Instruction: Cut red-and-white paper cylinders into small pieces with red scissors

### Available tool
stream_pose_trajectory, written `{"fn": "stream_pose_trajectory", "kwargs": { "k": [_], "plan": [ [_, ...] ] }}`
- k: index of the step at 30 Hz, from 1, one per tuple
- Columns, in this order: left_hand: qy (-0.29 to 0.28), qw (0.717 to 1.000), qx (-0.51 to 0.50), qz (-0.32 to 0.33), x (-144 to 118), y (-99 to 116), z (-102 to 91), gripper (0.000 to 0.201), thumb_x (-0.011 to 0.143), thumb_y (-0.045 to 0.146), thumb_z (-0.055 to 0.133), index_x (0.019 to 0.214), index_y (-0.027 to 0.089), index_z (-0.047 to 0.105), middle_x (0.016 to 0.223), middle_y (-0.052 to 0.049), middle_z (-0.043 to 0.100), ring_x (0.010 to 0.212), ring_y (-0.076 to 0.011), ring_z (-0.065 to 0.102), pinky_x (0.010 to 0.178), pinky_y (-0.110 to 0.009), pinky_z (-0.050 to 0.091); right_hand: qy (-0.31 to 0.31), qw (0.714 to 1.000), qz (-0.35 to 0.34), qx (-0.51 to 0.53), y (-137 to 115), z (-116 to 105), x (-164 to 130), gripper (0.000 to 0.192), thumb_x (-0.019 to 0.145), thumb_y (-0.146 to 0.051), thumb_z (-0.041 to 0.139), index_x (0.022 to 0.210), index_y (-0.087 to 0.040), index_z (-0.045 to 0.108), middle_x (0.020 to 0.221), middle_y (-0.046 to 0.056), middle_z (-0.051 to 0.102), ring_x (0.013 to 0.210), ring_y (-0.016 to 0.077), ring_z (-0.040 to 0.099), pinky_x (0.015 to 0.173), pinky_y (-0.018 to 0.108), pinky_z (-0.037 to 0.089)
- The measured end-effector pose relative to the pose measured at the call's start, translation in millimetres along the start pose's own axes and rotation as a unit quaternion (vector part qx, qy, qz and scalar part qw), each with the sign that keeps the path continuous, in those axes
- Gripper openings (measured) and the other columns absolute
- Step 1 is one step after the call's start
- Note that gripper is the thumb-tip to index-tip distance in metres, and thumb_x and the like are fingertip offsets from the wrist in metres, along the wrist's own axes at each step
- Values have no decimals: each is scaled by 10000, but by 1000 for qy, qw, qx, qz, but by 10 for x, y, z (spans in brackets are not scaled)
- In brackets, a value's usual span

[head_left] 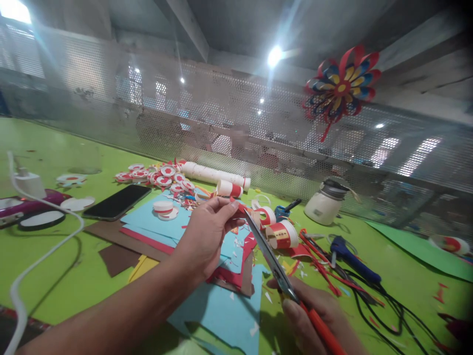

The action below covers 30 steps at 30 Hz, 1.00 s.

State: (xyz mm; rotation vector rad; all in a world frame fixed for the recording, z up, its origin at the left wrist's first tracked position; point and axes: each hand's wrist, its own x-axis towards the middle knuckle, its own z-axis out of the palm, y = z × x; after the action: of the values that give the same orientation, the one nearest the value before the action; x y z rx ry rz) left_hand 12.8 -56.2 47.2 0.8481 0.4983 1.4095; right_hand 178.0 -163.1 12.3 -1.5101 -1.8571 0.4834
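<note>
L hand (207, 235): fingers clamped on red paper (239, 207). R hand (322, 301): clamped on scissors (269, 252), tips twd 11 o'clock.

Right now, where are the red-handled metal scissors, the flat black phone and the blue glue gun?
Red-handled metal scissors (274, 265), head view: blade.
Flat black phone (117, 202), head view: screen.
Blue glue gun (355, 260), head view: grip.

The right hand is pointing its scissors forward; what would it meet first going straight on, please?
Probably the small red piece in the left hand, ahead of the scissors; depth is unclear.
</note>
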Motion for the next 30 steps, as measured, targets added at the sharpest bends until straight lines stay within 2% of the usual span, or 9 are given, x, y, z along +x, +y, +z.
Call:
{"fn": "stream_pose_trajectory", "kwargs": {
  "k": [4,9,17,23,30],
  "plan": [
    [1,1000,2,2,7,22,-8,93,682,183,640,666,126,569,683,-22,597,669,-116,560,684,-285,467,-4,999,11,38,-25,7,10,489,843,-565,354,865,-152,616,495,-61,297,432,86,287,410,214,239],
    [2,1000,-2,-2,12,46,-13,84,692,179,629,675,126,566,689,-31,618,685,-127,582,745,-316,465,-24,994,41,97,-46,17,3,466,854,-543,368,906,-142,599,470,-66,290,393,79,297,360,200,224],
    [0,1000,10,2,19,38,-32,117,670,215,656,679,133,573,701,-38,621,724,-148,592,741,-321,448,-12,997,18,74,-8,-4,31,507,829,-588,376,914,-147,612,512,-19,453,439,97,397,402,210,293],
    [-13,1000,25,8,16,56,-27,112,689,211,640,667,139,557,706,-19,592,703,-128,564,730,-313,452,-44,995,20,82,-1,-28,13,507,840,-580,359,958,-146,593,533,-13,473,435,95,380,394,206,293],
    [-26,999,20,17,18,65,-10,123,687,200,636,636,138,543,654,-4,553,639,-108,532,696,-298,461,-14,1000,-18,11,-31,-51,11,480,839,-553,373,920,-159,634,510,-30,418,446,102,361,426,217,297]
  ]
}}
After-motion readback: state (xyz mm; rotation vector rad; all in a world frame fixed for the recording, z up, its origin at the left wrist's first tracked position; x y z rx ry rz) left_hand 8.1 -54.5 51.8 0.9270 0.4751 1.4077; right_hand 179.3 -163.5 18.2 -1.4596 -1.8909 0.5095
